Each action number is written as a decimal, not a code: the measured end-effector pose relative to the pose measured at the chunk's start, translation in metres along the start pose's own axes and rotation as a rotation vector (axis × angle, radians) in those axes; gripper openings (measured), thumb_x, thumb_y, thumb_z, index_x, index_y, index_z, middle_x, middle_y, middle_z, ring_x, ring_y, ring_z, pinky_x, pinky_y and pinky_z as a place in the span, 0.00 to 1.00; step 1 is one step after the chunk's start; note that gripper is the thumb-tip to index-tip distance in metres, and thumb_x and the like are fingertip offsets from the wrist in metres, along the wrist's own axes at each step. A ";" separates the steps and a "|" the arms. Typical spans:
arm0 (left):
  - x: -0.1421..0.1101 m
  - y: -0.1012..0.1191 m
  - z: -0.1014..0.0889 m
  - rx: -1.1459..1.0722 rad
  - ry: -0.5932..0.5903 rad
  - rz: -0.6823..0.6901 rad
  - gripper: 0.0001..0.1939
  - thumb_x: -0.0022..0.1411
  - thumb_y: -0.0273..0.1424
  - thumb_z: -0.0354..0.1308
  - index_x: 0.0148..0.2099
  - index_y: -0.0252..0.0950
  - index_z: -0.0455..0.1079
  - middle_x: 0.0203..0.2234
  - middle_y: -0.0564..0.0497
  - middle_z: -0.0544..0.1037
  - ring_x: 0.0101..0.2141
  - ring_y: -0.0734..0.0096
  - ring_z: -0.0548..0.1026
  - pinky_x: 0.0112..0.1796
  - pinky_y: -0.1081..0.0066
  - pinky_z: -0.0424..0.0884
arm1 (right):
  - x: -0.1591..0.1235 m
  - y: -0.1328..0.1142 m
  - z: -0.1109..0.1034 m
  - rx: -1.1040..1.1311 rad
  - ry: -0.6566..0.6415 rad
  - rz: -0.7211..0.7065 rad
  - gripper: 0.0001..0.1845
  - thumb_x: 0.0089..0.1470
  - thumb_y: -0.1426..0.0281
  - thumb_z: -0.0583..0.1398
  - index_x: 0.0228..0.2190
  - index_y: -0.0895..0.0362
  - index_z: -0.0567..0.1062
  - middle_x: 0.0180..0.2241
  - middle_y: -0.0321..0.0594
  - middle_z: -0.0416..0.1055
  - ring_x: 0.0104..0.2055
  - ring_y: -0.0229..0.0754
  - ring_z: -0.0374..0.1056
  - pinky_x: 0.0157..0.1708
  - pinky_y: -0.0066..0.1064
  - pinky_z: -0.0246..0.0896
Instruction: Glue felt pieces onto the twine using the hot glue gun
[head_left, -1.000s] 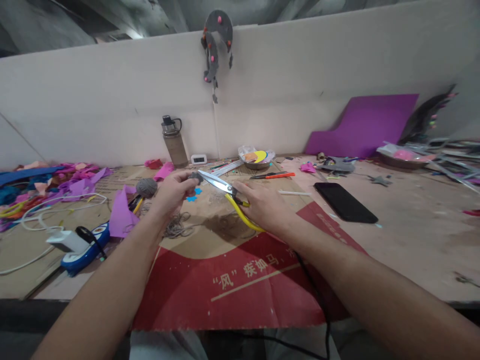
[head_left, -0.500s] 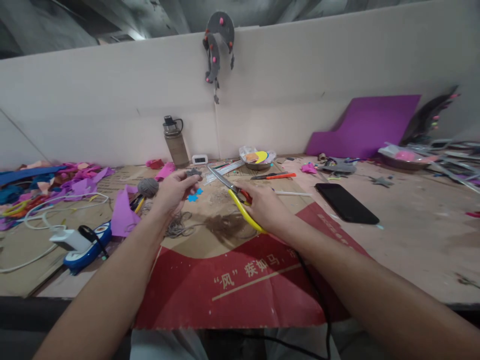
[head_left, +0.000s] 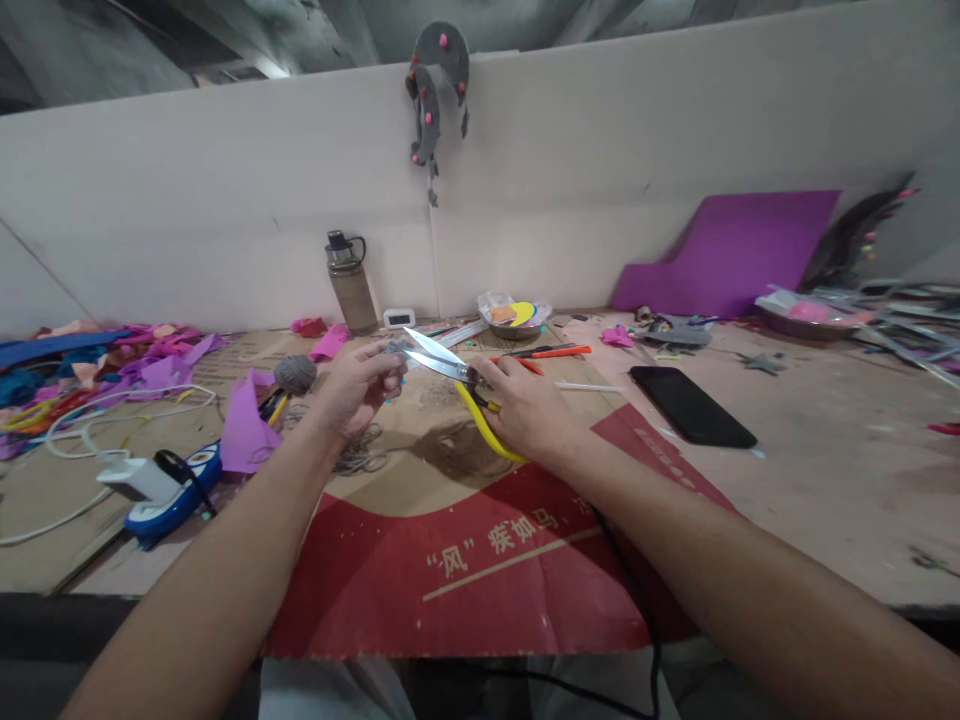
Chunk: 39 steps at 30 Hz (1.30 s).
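Observation:
My left hand [head_left: 358, 385] pinches a small grey piece [head_left: 392, 349] of yarn or felt above the cardboard sheet [head_left: 465, 560]. In my right hand [head_left: 525, 410] are yellow-handled scissors [head_left: 450, 375], the fingers closed round the handles. The blades are spread and their tips point left at the grey piece, right beside my left fingertips. A ball of grey yarn [head_left: 294, 374] lies just left of my left hand, with loose strands [head_left: 358, 458] under my wrist.
A black phone [head_left: 691, 405] lies to the right, an orange cutter [head_left: 551, 351] and a metal bowl [head_left: 516, 316] behind the hands. A bottle [head_left: 350, 284] stands at the wall. Purple and pink scraps [head_left: 112, 375], a charger [head_left: 135, 480] and cables fill the left side.
The scissors swung away to the right half a second ago with blades together. They have come back left to the grey piece, and the blades have spread apart.

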<state>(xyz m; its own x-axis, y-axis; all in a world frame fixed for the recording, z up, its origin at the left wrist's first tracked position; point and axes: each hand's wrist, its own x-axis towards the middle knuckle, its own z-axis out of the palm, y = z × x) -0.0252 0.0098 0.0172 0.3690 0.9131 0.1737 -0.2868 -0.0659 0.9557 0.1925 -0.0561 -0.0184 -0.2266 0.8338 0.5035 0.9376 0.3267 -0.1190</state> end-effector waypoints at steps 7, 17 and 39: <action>-0.002 0.000 0.006 -0.003 -0.049 -0.053 0.08 0.48 0.23 0.63 0.26 0.31 0.65 0.17 0.57 0.64 0.17 0.85 0.60 0.18 0.82 0.56 | 0.000 0.000 0.001 -0.081 0.006 -0.019 0.22 0.60 0.63 0.51 0.55 0.52 0.62 0.44 0.48 0.69 0.37 0.45 0.67 0.32 0.32 0.55; -0.004 -0.001 0.008 -0.026 -0.042 -0.075 0.10 0.48 0.22 0.64 0.25 0.31 0.63 0.17 0.56 0.65 0.17 0.86 0.60 0.18 0.81 0.55 | 0.001 -0.002 -0.003 -0.121 -0.036 -0.016 0.21 0.61 0.64 0.48 0.55 0.53 0.63 0.42 0.48 0.70 0.33 0.44 0.67 0.29 0.31 0.51; 0.003 -0.013 0.001 0.357 0.110 0.071 0.10 0.49 0.32 0.65 0.31 0.32 0.70 0.23 0.50 0.75 0.20 0.79 0.69 0.21 0.77 0.63 | 0.007 0.010 0.014 0.422 0.094 -0.004 0.24 0.52 0.74 0.55 0.52 0.56 0.65 0.51 0.47 0.70 0.50 0.45 0.66 0.49 0.37 0.59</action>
<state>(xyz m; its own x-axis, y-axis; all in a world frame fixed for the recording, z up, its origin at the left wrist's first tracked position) -0.0193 0.0127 0.0058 0.2562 0.9377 0.2346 0.0250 -0.2490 0.9682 0.1964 -0.0409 -0.0275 -0.1866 0.7941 0.5784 0.7421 0.4998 -0.4467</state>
